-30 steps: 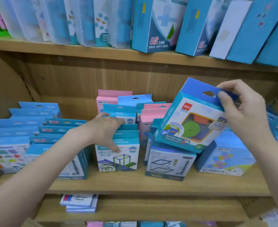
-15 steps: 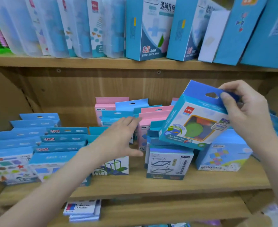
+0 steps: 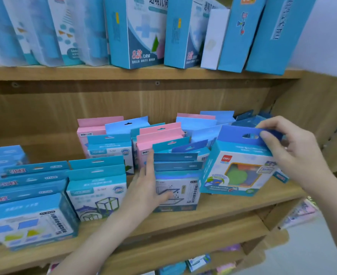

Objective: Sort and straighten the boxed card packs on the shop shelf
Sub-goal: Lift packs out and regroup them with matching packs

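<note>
Rows of blue, teal and pink boxed card packs stand on the wooden middle shelf (image 3: 213, 210). My right hand (image 3: 288, 153) pinches the dark blue hang tab of a deli-branded pack (image 3: 237, 171) showing a green disc, held tilted above the shelf at the right. My left hand (image 3: 147, 189) lies flat with fingers spread against the left side and front of a centre row's front pack (image 3: 179, 193), thumb on its face. A teal pack with a cube drawing (image 3: 98, 195) stands just left of that hand. Further left stands another row of teal packs (image 3: 30, 215).
Tall blue and clear boxes (image 3: 137, 32) lean along the upper shelf. Pink and blue packs (image 3: 102, 126) stand at the back of the middle shelf. More goods lie on the lower shelf (image 3: 199, 262). The shelf's side wall (image 3: 312, 120) rises at the right.
My left hand left the cube-drawing pack and moved right onto the centre row's front pack. My right hand has lowered the deli pack slightly. The camera view has shifted right.
</note>
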Action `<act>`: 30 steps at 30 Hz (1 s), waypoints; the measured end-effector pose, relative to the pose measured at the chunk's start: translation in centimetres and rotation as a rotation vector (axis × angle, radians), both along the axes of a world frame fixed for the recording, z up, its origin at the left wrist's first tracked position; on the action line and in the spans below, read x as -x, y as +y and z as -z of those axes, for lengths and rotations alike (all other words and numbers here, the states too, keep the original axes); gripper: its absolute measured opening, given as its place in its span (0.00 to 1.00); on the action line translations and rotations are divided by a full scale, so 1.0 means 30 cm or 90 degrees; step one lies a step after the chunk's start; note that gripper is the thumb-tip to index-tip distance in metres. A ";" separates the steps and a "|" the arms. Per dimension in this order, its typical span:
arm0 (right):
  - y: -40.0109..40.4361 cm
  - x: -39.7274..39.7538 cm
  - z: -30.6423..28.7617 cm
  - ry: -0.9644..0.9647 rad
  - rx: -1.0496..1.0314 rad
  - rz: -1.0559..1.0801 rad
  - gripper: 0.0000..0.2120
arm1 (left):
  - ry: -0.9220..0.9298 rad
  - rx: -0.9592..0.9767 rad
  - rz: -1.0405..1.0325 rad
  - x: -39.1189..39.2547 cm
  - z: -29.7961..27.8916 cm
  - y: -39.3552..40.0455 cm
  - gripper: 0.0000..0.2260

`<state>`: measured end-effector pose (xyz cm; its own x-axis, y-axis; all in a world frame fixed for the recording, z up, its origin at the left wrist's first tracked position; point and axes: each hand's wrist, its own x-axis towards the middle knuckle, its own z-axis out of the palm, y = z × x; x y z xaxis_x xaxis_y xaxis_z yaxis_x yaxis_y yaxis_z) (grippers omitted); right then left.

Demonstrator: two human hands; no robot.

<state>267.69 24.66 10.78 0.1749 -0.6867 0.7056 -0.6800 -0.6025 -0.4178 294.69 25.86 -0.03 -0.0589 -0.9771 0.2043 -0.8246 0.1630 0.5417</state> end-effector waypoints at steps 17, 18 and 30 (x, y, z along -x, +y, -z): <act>-0.023 0.034 0.183 0.148 -0.126 0.050 0.05 | 0.119 -0.018 0.003 0.131 0.006 -0.033 0.49; -0.019 0.021 0.187 0.149 -0.134 0.035 0.06 | 0.108 0.004 0.019 0.102 -0.010 -0.013 0.47; -0.037 -0.373 0.199 0.178 -0.080 -0.134 0.07 | -0.282 0.136 -0.027 -0.373 -0.070 0.079 0.32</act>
<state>278.87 23.55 4.82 0.4953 -0.6931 0.5236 -0.6447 -0.6973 -0.3132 305.88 28.22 2.07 -0.1460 -0.9197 0.3644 -0.9765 0.1931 0.0962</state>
